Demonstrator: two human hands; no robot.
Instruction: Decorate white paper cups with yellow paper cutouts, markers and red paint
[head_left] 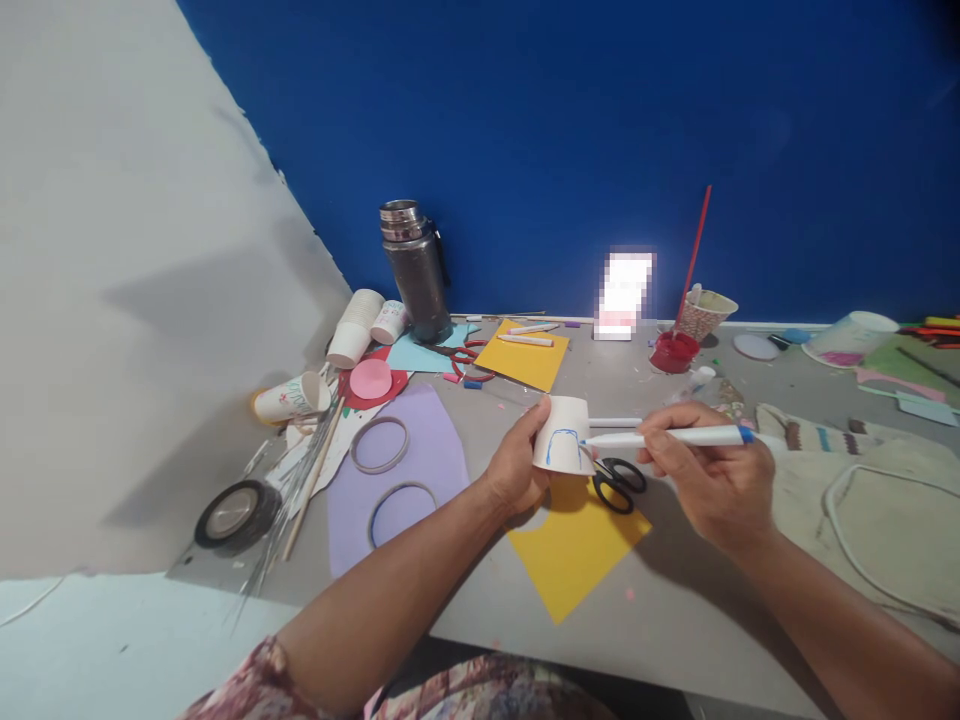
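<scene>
Left hand (517, 470) grips the paper cup (564, 435) over the yellow sheet (574, 555), right hand (709, 475) pinches the blue marker (667, 437) at it: arch outlined, inside not coloured yet, I reckon.
</scene>
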